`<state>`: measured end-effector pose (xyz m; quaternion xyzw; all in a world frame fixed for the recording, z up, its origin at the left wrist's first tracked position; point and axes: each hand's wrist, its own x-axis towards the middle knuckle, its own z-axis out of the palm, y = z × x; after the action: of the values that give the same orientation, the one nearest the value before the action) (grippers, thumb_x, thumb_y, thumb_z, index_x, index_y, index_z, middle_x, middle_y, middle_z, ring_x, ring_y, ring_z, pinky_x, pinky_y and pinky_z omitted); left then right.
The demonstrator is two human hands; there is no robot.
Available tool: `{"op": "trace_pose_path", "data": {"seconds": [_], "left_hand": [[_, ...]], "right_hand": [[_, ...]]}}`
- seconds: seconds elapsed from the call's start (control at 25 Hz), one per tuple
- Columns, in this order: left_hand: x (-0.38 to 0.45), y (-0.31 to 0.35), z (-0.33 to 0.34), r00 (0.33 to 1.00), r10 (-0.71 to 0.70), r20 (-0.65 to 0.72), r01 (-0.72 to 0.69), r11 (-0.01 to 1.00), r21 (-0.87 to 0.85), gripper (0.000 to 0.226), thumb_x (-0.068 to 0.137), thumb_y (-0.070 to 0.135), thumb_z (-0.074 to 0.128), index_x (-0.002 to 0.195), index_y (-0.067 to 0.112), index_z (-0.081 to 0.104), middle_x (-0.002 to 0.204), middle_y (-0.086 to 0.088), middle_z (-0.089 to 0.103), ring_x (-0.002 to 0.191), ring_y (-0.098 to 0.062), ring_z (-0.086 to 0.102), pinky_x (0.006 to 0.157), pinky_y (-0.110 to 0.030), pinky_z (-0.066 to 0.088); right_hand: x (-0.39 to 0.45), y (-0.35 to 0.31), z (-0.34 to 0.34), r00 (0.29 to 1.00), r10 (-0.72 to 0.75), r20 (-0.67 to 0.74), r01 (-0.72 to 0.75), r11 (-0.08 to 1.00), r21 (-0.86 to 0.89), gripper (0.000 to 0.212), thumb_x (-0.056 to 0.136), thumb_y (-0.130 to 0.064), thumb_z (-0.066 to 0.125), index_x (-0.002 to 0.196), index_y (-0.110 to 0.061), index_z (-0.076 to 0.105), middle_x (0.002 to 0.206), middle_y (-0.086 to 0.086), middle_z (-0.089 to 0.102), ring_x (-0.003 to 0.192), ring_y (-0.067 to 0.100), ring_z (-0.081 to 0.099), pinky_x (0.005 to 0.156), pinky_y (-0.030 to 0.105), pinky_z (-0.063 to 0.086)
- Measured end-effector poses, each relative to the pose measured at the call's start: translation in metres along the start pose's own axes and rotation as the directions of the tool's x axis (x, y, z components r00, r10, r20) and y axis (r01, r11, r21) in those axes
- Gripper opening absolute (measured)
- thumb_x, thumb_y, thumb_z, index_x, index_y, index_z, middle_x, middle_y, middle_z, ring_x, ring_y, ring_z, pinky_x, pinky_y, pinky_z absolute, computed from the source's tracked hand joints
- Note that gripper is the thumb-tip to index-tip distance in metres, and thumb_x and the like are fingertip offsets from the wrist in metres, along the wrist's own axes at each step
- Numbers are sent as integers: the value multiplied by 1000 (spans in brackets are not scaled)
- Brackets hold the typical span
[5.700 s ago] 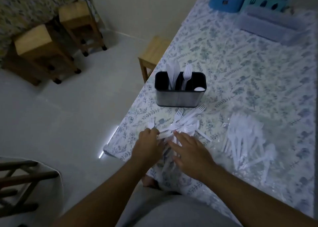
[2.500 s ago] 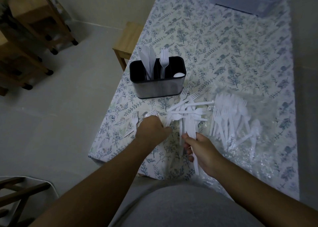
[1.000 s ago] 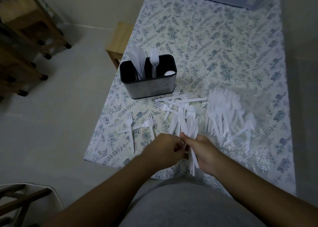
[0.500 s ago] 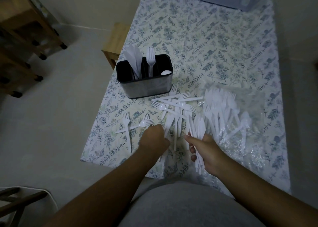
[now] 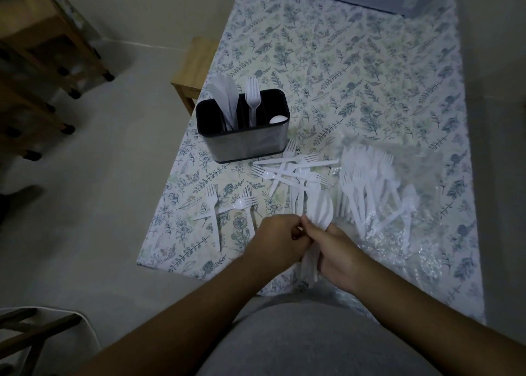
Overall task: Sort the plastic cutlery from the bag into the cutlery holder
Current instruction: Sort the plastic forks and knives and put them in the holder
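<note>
White plastic knives (image 5: 320, 209) are being bunched in the right hand (image 5: 338, 254), fingers curled round them, just nearer than the holder (image 5: 250, 145). Left hand (image 5: 277, 240) is pinching at the same bunch, touching the right. Holder is already carrying a few knives, one fork and a spoon. Loose forks (image 5: 227, 207) and a mixed pile (image 5: 293, 170) are lying nearer than the holder; bag (image 5: 398, 193), right of it, is holding many more. Judging by that, sorting is barely started, most left.
</note>
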<state>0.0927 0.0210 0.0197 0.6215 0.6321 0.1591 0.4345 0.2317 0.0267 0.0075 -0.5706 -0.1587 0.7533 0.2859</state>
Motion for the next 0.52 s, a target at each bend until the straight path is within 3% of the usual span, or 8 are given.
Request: {"op": "trace_pose_path", "data": {"seconds": [0.08, 0.2, 0.36, 0.44, 0.52], "left_hand": [[6, 2, 3, 999, 46, -2, -46, 999, -12, 15, 90, 24, 62, 85, 13, 70, 69, 1, 70, 62, -10, 66, 61, -32, 56], [18, 1, 4, 997, -59, -57, 58, 998, -17, 14, 92, 26, 63, 85, 15, 64, 71, 2, 65, 61, -9, 59, 55, -28, 52], [40, -17, 7, 977, -213, -23, 214, 959, 188, 19, 89, 27, 67, 94, 10, 60, 88, -6, 64, 81, -20, 63, 65, -31, 53], [42, -24, 8, 972, -234, -13, 229, 938, 259, 12, 83, 18, 65, 78, 10, 57, 77, -5, 60, 73, -21, 63, 61, -31, 55], [37, -28, 5, 960, -278, 28, 261, 928, 267, 21, 77, 16, 66, 63, 12, 50, 62, -2, 53, 54, -15, 54, 48, -25, 46]], "right_hand": [[2, -3, -7, 997, -19, -71, 18, 1000, -24, 26, 100, -26, 61, 109, -4, 73, 108, 26, 74, 99, 38, 71, 82, 46, 58], [5, -6, -17, 978, -62, -200, 39, 992, -118, 24, 98, -31, 64, 111, -12, 71, 105, 14, 77, 99, 29, 72, 93, 44, 56], [8, -11, -27, 950, 12, -311, -12, 1000, 2, 14, 97, -20, 63, 104, -10, 68, 85, 9, 70, 79, 25, 66, 76, 40, 53], [7, -12, -31, 948, 30, -316, -33, 999, -6, 12, 93, -13, 62, 102, -6, 63, 73, 7, 64, 66, 22, 61, 69, 37, 50], [6, -13, -32, 943, 41, -330, -39, 999, 12, 9, 89, -8, 60, 96, -6, 54, 62, 5, 51, 52, 18, 47, 53, 32, 42]]}}
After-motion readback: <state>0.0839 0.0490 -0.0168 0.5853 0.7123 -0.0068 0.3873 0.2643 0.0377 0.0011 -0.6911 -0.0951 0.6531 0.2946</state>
